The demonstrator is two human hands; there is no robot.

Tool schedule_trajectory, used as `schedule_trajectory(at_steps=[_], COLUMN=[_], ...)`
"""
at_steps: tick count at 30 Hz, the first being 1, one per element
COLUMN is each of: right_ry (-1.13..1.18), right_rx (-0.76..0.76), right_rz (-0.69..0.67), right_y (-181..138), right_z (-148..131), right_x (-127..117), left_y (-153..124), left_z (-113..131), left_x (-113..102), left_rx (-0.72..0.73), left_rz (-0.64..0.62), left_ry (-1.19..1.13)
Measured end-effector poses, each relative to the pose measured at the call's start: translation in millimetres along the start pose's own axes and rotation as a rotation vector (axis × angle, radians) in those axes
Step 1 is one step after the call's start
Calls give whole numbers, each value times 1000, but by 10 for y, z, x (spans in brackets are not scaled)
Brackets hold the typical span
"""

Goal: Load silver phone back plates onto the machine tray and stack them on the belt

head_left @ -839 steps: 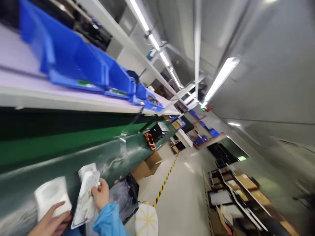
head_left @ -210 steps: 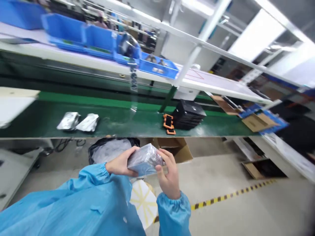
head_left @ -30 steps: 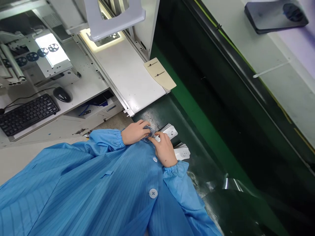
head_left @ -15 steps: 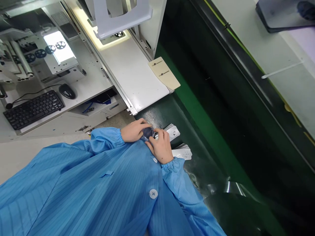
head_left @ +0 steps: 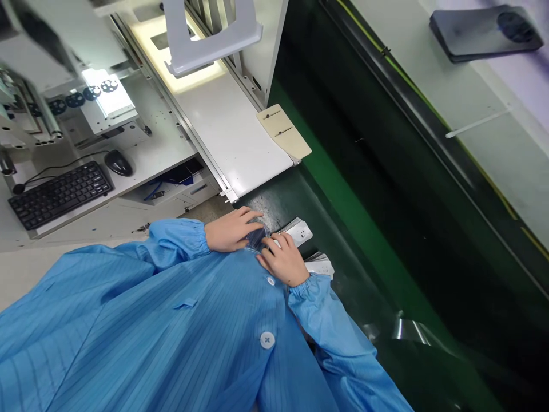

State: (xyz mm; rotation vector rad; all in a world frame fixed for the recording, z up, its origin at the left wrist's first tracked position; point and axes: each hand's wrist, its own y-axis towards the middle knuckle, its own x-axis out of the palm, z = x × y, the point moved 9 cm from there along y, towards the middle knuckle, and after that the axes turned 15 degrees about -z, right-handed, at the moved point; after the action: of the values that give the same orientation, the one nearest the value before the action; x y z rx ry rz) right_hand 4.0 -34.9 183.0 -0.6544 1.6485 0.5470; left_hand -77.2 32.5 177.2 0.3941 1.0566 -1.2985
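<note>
Leftmost, a keyboard point(head_left: 60, 194) and mouse point(head_left: 119, 163) sit on a white tabletop point(head_left: 159, 150). Next, the left hand point(head_left: 229, 230) lays its fingers over a dark, film-wrapped bundle point(head_left: 256, 238), which lies between the 2 hands; the right hand point(head_left: 283, 260) curls at its other side. Whether either grip is closed, I cannot tell. Rightward lie 2 white plate stacks point(head_left: 302, 232). Apparently the wrapping is being handled; that calls for 1 steadying hand.
</note>
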Motion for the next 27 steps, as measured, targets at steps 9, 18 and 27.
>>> schedule_trajectory(at_steps=[9, 18, 27], right_ry=[71, 478, 490], right_rx=[-165, 80, 16], right_rz=[166, 154, 215], right_y=[113, 75, -80], right_z=[-106, 101, -18], right_x=[0, 246, 393], left_y=[-66, -78, 18], left_z=[122, 36, 225], left_x=[300, 329, 511], left_rx=[187, 197, 250], left_rz=[63, 177, 125], left_ry=[149, -154, -255])
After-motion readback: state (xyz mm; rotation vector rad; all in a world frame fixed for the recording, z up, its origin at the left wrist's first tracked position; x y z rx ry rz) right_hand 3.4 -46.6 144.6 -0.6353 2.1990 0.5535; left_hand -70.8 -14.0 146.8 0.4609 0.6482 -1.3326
